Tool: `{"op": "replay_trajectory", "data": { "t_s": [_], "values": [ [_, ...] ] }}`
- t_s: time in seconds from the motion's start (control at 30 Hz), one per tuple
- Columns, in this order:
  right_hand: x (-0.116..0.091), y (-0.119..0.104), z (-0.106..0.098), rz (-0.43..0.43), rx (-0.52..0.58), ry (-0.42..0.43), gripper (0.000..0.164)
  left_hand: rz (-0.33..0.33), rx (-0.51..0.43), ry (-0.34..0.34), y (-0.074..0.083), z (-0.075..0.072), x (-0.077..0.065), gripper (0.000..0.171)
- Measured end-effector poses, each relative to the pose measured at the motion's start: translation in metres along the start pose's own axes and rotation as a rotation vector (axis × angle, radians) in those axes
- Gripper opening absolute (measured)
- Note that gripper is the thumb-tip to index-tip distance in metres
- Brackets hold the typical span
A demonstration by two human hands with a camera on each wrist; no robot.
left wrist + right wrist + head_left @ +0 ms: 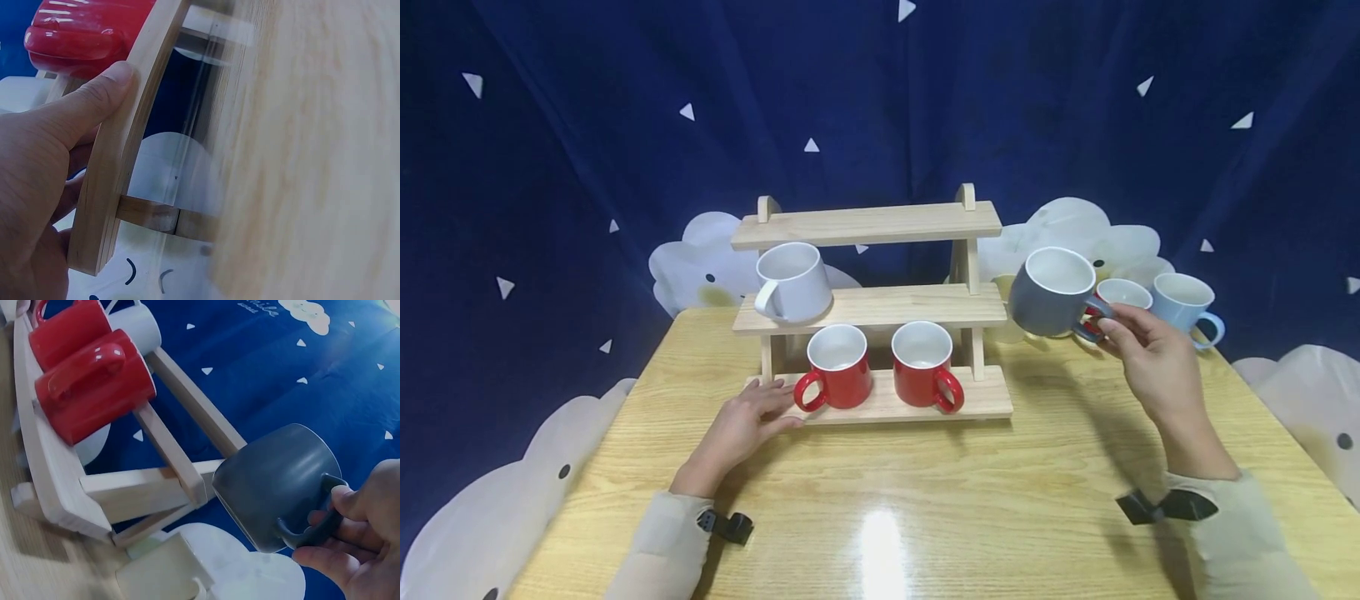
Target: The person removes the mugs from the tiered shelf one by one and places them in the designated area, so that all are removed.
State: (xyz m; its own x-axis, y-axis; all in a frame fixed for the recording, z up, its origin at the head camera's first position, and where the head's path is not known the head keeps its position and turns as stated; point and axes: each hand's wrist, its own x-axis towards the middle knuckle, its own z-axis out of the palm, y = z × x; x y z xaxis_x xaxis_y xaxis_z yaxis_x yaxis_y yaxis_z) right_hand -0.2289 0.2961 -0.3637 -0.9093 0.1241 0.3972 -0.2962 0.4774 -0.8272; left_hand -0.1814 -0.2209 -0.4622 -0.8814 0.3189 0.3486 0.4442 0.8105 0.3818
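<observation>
Pale wood forms the table (880,475) and, standing on it, the tiered rack (865,223). At the rack's near left end, the left hand (747,423) grips the lowest board, thumb along its near edge, the other fingers across its top, slightly spread. On that board stand two upright mugs, a left red mug (850,387) and a right red mug (916,379), apart from each other, each showing a bare white inside. Farther back, on the middle board's left end, a pale grey mug (808,292) stands upright, also white within, its handle turned near and left. Right of the rack, the right hand (1159,367) pinches the handle of a dark grey mug (1047,302) between thumb and fingers; it is raised above the table, its white interior visible. Beyond it are a cream mug (159,575), a far red mug (1123,293), partly hidden but white inside, and a light blue mug (1177,315) with a pale interior. Farthest hangs a navy curtain (865,75) with white triangles.
</observation>
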Motion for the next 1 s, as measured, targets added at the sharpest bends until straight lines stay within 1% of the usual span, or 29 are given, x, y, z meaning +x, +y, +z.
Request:
{"op": "replay_trajectory", "data": {
  "t_s": [0.17,0.33,0.4,0.53,0.73,0.8,0.93,1.0],
  "values": [
    [-0.002,0.010,-0.006,0.015,0.008,0.001,0.036,0.006,0.005,-0.007,0.001,0.000,0.001,0.046],
    [-0.002,0.023,-0.009,0.047,0.021,-0.025,0.037,-0.011,0.010,-0.013,0.001,-0.001,0.001,0.047],
    [-0.003,0.028,-0.009,0.052,0.004,-0.036,0.036,-0.010,0.009,-0.013,0.001,-0.001,0.001,0.048],
    [-0.004,0.039,-0.007,0.048,-0.021,-0.064,0.032,0.005,0.003,-0.004,0.001,0.000,0.001,0.047],
    [-0.005,0.054,-0.001,0.033,-0.046,-0.106,0.031,0.005,-0.006,0.004,0.001,0.001,0.000,0.047],
    [-0.006,0.059,0.001,0.026,-0.046,-0.113,0.031,0.009,-0.007,0.007,0.001,0.001,-0.001,0.047],
    [-0.008,0.068,0.006,0.038,-0.048,-0.137,0.031,0.022,-0.004,0.016,0.000,0.002,-0.001,0.046],
    [-0.009,0.072,0.009,0.027,-0.041,-0.148,0.031,0.021,-0.001,0.017,0.000,0.001,-0.001,0.046]
  ]
}}
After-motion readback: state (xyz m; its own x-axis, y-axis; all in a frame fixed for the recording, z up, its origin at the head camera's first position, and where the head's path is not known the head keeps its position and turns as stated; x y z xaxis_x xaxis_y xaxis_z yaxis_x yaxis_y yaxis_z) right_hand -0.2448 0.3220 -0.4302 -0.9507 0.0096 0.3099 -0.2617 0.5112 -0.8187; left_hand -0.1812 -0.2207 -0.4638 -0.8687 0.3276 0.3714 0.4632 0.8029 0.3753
